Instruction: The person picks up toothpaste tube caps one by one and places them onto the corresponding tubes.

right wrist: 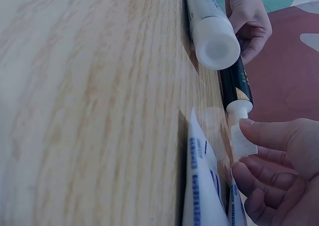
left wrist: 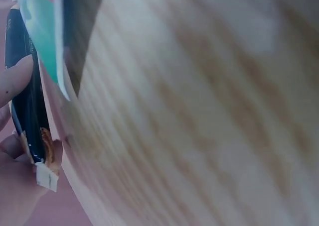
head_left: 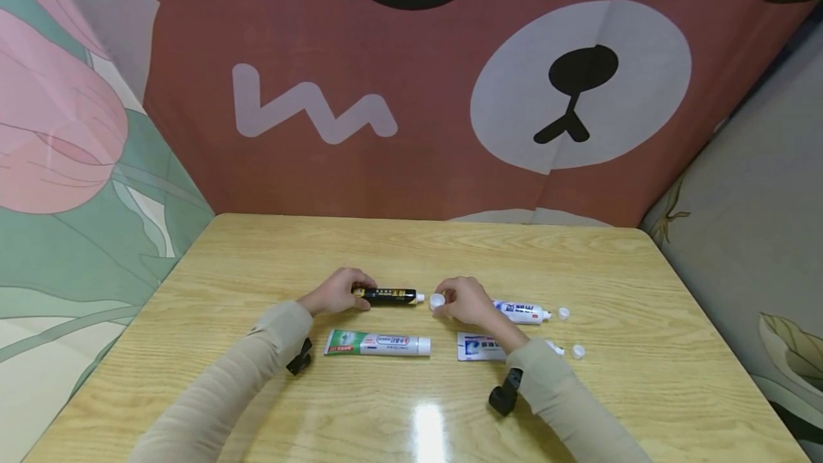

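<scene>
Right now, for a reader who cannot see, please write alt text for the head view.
A person's left hand holds a black tube and the right hand holds a white cap near its nozzle, at a wooden table. Nearer the camera lies a capped green-and-white tube; at right, two open white-and-blue tubes lie beside two loose caps.

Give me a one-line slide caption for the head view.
The left hand grips a black tube while the right hand holds a white cap near the tube's bare nozzle.
</scene>
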Available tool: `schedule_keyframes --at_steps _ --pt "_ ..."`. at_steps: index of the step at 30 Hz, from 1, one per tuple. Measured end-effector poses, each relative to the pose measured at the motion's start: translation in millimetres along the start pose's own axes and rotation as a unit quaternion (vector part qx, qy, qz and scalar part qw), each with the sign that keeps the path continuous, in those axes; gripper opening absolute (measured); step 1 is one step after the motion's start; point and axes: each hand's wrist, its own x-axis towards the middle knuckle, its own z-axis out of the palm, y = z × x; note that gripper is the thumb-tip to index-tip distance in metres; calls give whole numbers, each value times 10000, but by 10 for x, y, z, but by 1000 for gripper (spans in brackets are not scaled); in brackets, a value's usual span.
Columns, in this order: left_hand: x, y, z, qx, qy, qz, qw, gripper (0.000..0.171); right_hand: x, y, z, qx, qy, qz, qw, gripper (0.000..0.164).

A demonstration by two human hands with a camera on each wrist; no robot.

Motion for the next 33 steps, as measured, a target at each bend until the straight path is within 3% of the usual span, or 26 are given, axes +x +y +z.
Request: schedule_keyframes --at_steps 18,26,33 --pt "-75 73 -36 -317 243 169 9991 32 -43 -33 -69 372 -143 84 9992 22" --pt "-113 118 -69 -233 492 577 9968 30 -74 -44 -98 546 -18 217 9983 30" --pt "-104 173 -75 -244 422 366 9981 28 -84 -53 -109 686 112 296 9971 21"
